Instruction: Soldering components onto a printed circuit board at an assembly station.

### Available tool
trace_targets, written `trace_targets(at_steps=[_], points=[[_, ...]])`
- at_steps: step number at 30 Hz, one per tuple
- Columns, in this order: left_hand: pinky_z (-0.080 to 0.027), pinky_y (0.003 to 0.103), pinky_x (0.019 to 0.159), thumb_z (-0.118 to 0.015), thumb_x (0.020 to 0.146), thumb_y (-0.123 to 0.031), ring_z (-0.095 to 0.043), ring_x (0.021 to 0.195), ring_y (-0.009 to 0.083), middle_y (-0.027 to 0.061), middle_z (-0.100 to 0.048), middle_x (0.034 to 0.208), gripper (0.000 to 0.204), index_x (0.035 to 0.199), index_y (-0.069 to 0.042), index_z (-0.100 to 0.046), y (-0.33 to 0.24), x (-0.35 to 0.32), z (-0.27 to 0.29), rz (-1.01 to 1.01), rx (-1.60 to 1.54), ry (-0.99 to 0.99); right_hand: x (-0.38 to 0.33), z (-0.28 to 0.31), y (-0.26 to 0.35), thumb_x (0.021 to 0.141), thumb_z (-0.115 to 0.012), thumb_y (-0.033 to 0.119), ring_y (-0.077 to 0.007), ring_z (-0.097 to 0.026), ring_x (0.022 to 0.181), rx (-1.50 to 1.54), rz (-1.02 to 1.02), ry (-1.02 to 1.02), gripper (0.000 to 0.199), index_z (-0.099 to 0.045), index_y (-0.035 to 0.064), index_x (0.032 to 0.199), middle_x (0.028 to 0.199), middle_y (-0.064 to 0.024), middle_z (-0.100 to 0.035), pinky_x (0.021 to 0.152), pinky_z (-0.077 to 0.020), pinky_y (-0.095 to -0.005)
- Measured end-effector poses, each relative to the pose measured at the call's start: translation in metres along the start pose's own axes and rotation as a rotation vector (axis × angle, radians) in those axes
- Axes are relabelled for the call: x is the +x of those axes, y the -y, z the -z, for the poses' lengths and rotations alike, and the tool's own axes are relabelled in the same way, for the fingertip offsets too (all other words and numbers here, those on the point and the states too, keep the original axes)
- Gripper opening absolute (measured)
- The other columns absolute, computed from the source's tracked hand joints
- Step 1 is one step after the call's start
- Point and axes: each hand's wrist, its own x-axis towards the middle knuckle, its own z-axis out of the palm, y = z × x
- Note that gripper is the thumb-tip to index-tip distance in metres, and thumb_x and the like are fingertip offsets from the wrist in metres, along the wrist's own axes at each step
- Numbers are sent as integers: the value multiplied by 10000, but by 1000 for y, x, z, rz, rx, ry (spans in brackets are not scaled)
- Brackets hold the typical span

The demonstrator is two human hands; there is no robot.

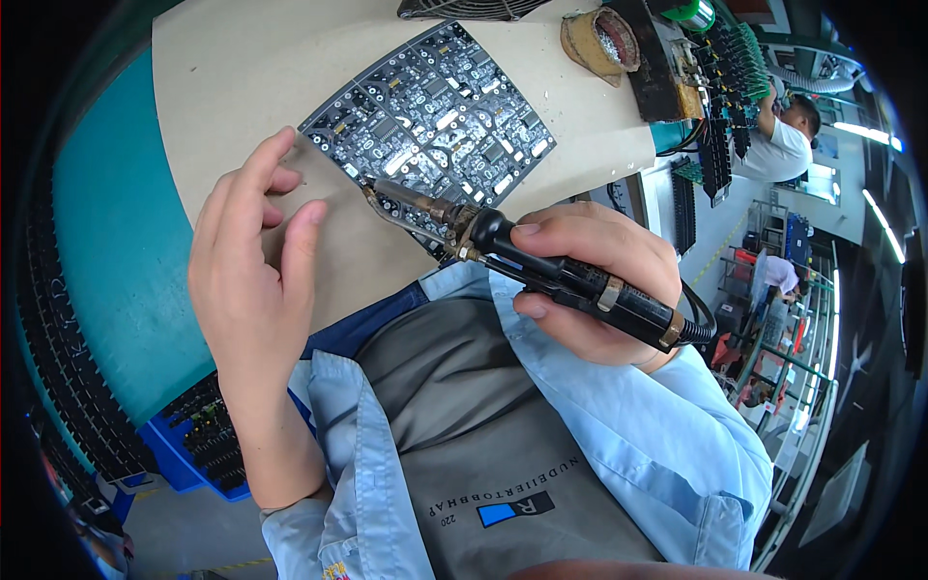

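A dark square circuit board (435, 101), full of small silver and white parts, lies on a tan sheet in front of me. My right hand (619, 256) grips a black soldering iron (495, 232) that has a thin metal feed tube fixed alongside its barrel. The iron points left, its tip over the board's near-left edge; whether it touches cannot be made out. My left hand (246, 256) hovers just left of that edge, fingers curved and apart from the thumb, with nothing visible between them.
A tan sheet (232, 68) covers part of a teal bench mat (116, 232). Toward the far right stand a worn brown cup (585, 43) of metallic scraps and a green spool (694, 14). Black racks (715, 159) line the right side, near another person (783, 150). A blue bin (169, 459) sits lower left.
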Motion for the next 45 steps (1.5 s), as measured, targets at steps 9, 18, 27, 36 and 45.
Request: trace_targets(at_steps=[9,18,27,36,45], points=[[-523,300,742,-732,870,4,-596,830,171,72,-693,1030,488,1345,-88,-672,-3,0,2,2,23,21,0,0,1,735,-892,54,-290,-738,904,-9,-17,3,488,-723,26,1192,1069,-126,-759,778,-590,-355],[-526,330,739,-754,847,-24,-593,802,213,77,-689,1000,488,1323,-89,-671,-2,0,0,-14,30,4,-1,-1,1,733,-893,55,-296,-739,903,-5,-21,9,489,-722,23,1190,1060,-131,-758,775,-590,-360],[-522,331,744,-756,837,-17,-590,804,210,73,-691,999,499,1323,-96,-675,-2,-1,0,-14,28,-2,-3,0,-1,756,-884,56,-288,-744,903,-9,-5,1,475,-710,19,1197,1077,-128,-759,779,-594,-353],[-534,329,752,-758,827,1,-605,816,212,78,-693,1005,510,1322,-94,-677,-3,0,0,-6,24,0,-1,1,-1,754,-882,50,-281,-747,902,-23,-13,3,475,-710,20,1196,1074,-126,-758,776,-597,-349],[-517,298,737,-738,856,8,-594,834,176,67,-690,1019,501,1342,-94,-675,-1,-1,2,-11,15,16,-1,-2,1,739,-888,41,-288,-738,888,1,-5,5,498,-714,23,1205,1061,-136,-757,759,-591,-356]])
